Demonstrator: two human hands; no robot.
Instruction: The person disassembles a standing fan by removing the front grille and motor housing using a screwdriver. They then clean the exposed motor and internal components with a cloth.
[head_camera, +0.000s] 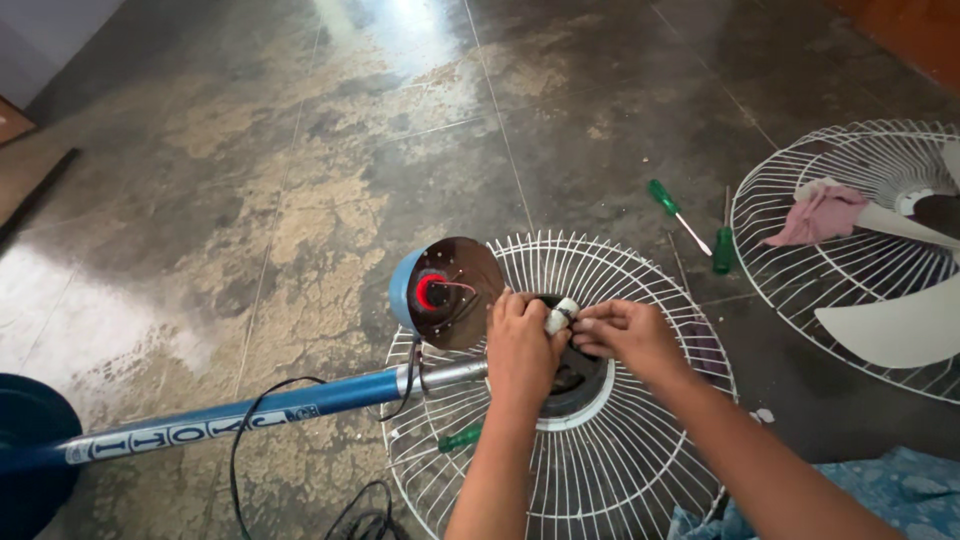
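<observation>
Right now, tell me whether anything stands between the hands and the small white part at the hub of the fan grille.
Nothing visible does. The left hand and the right hand both already pinch the small white part over the dark hub of the white grille. The screwdrivers lie apart on the floor.

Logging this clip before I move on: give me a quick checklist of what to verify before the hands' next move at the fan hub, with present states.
1. Both hands at hub: left hand and right hand meet over it: ok.
2. Small white part pinched between them: ok.
3. Grille lies flat on floor: ok.
4. Screwdrivers lie apart from the hands: ok.
5. Cable loops beside pole, away from hub: ok.
6. Firmness of grip on the part: cannot tell.
</observation>
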